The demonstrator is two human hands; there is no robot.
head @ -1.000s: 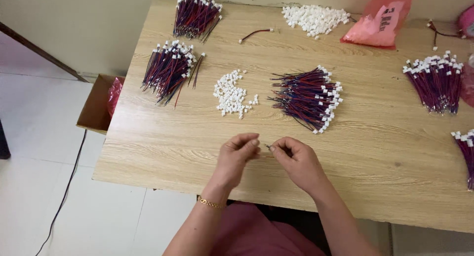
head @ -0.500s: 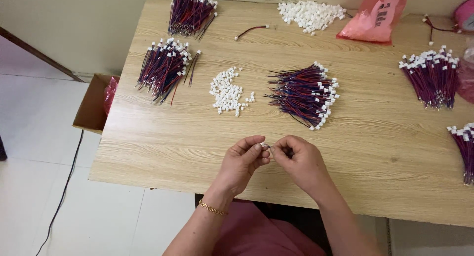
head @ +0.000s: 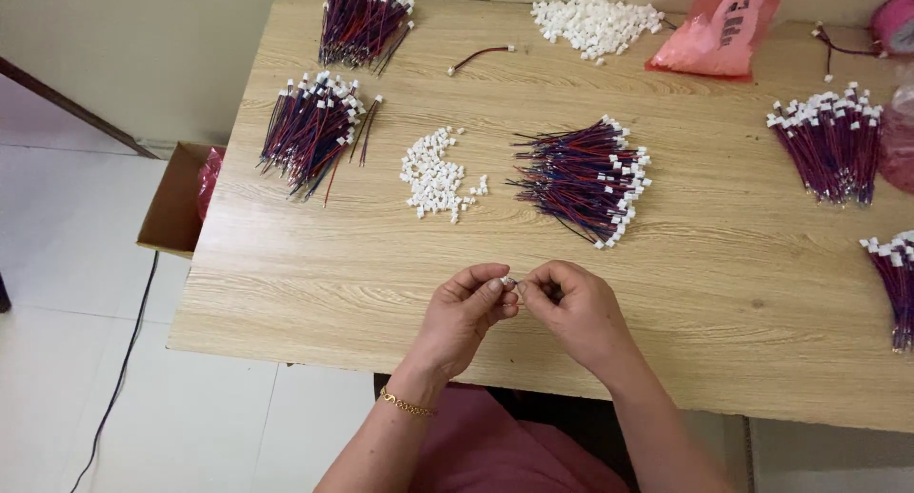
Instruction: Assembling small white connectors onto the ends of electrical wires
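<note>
My left hand (head: 464, 314) and my right hand (head: 578, 312) meet fingertip to fingertip above the near part of the wooden table (head: 314, 274). Between them I pinch a tiny white connector (head: 508, 282); whether a wire is attached is hidden by my fingers. A gold bracelet circles my left wrist. Just beyond my hands lie a small heap of loose white connectors (head: 436, 174) and a bundle of red and blue wires with white plugs (head: 583, 178).
More wire bundles lie at the left (head: 312, 129), back left (head: 362, 17), right (head: 833, 141) and far right edge (head: 895, 274). A larger connector pile (head: 595, 23), a pink bag (head: 719, 31) and a single wire (head: 479, 57) sit at the back. A cardboard box (head: 176, 203) stands on the floor.
My fingertips have closed in together on the small connector. The view has drifted slightly, so the table contents sit a little higher in frame.
</note>
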